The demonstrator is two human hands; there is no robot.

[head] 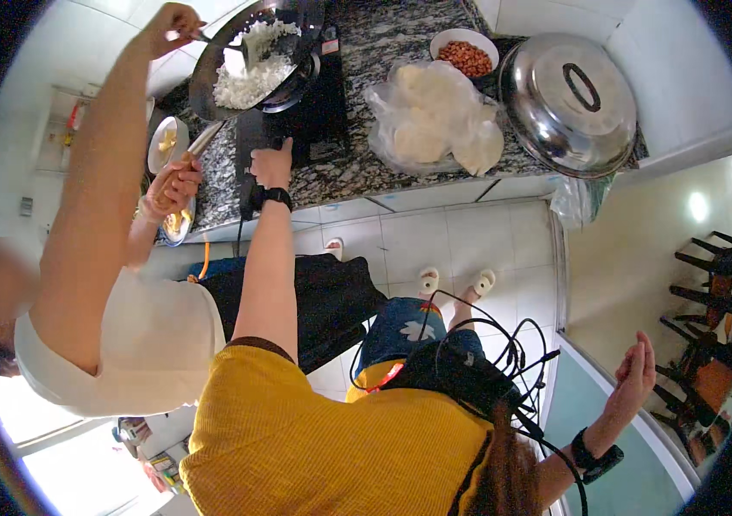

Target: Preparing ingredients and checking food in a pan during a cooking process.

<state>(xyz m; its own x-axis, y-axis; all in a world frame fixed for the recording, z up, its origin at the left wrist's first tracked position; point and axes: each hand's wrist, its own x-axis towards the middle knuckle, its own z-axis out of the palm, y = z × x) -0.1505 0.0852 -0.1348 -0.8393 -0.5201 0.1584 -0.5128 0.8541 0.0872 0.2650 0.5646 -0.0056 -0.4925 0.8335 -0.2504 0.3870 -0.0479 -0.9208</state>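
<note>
My left hand (270, 166) reaches over the front part of a black cooktop (314, 122), one digit stretched out and the other fingers curled. What those fingers touch is hidden. Out to the right, away from the counter, my right hand (635, 374) is raised with nothing in it. White rice (253, 84) lies in a dark wok (205, 87) on the cooktop. A co-worker in a white top grips the wok's wooden handle (176, 177) with one hand and has a spatula (237, 58) in the rice with the other.
On the speckled stone counter (211, 193) are a bowl of red-brown peanuts (466, 58), a plastic bag with pale flat pieces (427, 122) and a large domed metal lid (572, 103). A white bowl (169, 145) stands beside the wok. Black cables (514, 348) loop at my waist.
</note>
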